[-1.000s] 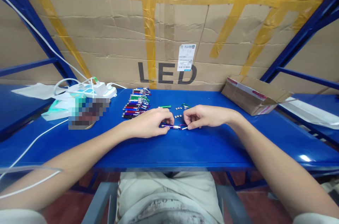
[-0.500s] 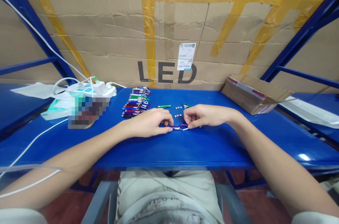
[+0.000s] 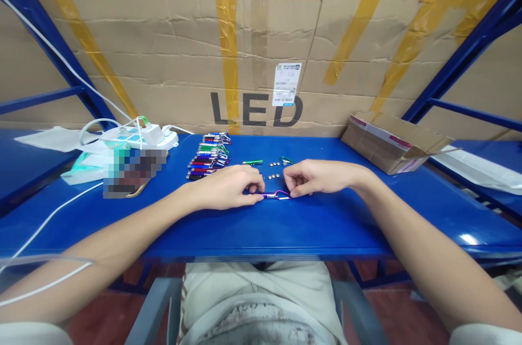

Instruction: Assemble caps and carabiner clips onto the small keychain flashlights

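My left hand [image 3: 228, 187] is closed around the body of a small purple keychain flashlight [image 3: 268, 195] lying on the blue table [image 3: 285, 225]. My right hand [image 3: 312, 177] pinches the purple carabiner clip [image 3: 282, 195] at the flashlight's end. The two hands nearly meet over it. Just beyond them lie several small button batteries [image 3: 274, 170], a green flashlight body [image 3: 253, 162] and a green clip [image 3: 286, 160].
A row of several coloured keychain flashlights [image 3: 207, 160] lies at the back left. A white power strip [image 3: 141, 137] with cables and a blurred object sit at the left. An open cardboard box [image 3: 391, 141] stands at the right. A large LED carton forms the back wall.
My left hand slid right along the purple flashlight, covering more of its body. My right hand stayed at the clip. The view shifted slightly.
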`<action>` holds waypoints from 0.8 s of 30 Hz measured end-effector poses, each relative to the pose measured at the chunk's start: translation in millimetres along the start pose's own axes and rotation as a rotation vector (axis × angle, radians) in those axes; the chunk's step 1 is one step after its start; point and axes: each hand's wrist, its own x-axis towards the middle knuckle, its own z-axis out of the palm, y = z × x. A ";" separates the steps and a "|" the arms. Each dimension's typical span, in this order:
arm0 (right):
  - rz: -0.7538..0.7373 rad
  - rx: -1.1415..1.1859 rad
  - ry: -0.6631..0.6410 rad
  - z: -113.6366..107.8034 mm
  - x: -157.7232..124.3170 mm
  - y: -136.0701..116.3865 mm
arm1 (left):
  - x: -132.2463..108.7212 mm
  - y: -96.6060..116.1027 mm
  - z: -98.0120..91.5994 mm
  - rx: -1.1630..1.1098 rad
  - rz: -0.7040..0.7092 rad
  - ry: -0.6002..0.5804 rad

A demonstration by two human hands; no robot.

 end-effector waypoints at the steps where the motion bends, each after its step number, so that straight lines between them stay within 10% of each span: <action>1: 0.000 -0.005 -0.003 -0.1 0.1 0.5 | -0.1 0.0 -0.1 0.002 -0.001 0.001; 24: -0.048 -0.066 0.176 0.8 3.3 -4.7 | -0.4 0.6 -2.3 0.003 0.018 0.003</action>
